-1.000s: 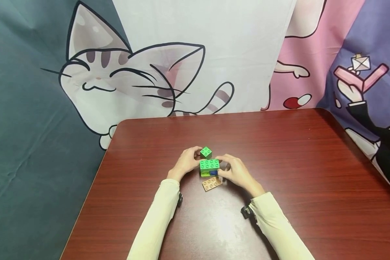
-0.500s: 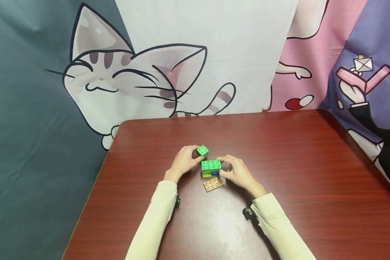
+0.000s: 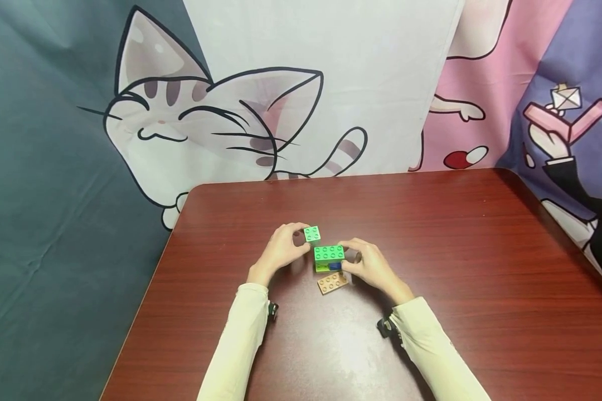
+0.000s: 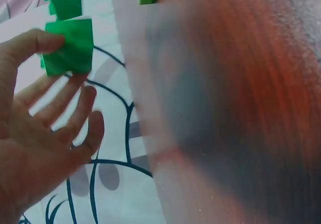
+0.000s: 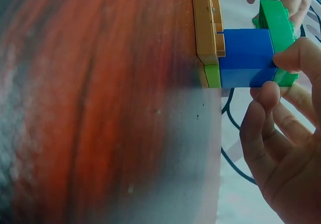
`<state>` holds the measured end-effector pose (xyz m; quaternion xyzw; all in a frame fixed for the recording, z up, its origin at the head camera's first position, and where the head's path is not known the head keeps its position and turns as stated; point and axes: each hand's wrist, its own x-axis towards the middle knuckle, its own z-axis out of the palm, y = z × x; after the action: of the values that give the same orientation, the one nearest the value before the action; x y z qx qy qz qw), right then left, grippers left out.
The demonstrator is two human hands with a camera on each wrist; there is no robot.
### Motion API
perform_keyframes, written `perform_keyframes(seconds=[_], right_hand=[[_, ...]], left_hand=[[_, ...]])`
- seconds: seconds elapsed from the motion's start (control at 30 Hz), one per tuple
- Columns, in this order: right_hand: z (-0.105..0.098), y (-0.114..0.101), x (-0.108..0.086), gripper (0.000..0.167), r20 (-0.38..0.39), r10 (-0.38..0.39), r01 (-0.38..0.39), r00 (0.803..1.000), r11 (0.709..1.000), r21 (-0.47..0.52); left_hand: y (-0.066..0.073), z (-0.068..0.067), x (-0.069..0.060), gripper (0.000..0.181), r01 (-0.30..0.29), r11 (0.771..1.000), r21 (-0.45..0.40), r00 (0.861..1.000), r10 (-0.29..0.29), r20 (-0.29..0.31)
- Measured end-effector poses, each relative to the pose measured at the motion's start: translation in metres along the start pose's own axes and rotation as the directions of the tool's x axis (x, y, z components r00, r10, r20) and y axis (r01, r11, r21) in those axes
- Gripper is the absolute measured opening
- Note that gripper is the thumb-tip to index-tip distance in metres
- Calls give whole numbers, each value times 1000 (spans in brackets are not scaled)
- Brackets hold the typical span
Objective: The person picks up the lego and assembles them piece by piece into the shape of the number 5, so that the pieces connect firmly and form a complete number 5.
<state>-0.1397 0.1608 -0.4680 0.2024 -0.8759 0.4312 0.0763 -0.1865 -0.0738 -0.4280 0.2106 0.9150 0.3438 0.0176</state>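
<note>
A small square green toy brick (image 3: pixel 311 234) is pinched between the thumb and fingers of my left hand (image 3: pixel 282 248), just behind and left of a brick stack. In the left wrist view, the thumb lies on one face of this brick (image 4: pixel 70 48). On top of the stack is a longer green brick (image 3: pixel 329 254); below it come blue bricks (image 5: pixel 248 58) and a lime green piece (image 5: pixel 213 77). My right hand (image 3: pixel 373 267) grips the stack's right end, its thumb at the join of blue and green. A tan brick (image 3: pixel 333 283) lies in front of the stack.
The bricks stand mid-way on a reddish-brown wooden table (image 3: pixel 431 223). Behind its far edge hangs a cloth backdrop (image 3: pixel 381 83) with a cartoon cat and other drawings. Glare lies on the tabletop near the front.
The small green brick has moved left, away from the long green brick, and turned squarer to the view. My right hand keeps its grip on the stack. The head view has shifted slightly.
</note>
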Motion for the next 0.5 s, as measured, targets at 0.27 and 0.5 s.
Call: perform_keyframes(seconds=[0.27,0.5], right_hand=[[1,2,0,42,1,1,-1,1000,1000,13],[1,1,0,42,7,6,-6,1000,1000,15]], left_hand=[[7,-7,-4,39,-151,985,-84,988,153,21],[8,-6,-4,39,-144,989,-37,989,145,17]])
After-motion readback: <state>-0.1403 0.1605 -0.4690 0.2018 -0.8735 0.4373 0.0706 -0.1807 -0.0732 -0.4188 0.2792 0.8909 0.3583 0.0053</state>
